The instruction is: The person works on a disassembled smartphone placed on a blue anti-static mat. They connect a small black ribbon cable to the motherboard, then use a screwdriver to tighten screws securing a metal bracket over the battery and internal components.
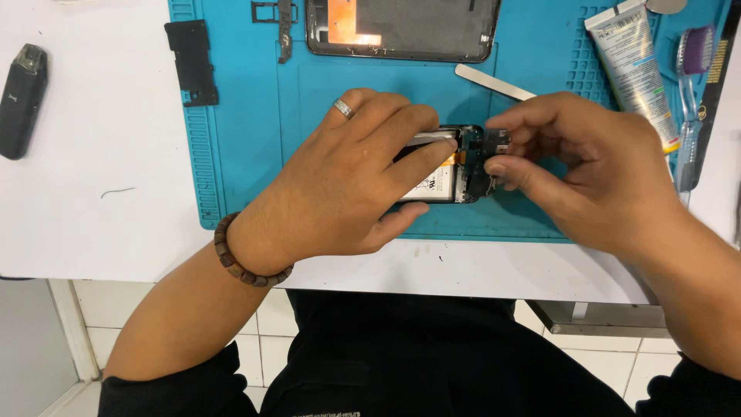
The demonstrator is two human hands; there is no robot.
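While the opened phone (455,166) is pressed flat on the blue work mat (247,139), near the mat's front edge, a small dark part (496,140) at the phone's right end is being worked on. The left hand (340,181) is laid over the phone, its fingers spread across the white battery and closed down on the body to steady it. The right hand (594,166) is brought in from the mat's right side, its thumb and forefinger pinched together on the small part. Judged from this, a step of freeing or seating that part is in hand; a fine, steady pull or press is called for, with the phone kept still. Toward the mat's rear edge a detached phone frame (401,29) is lying, and a pale flat pry tool (494,82) is left just behind the hands.
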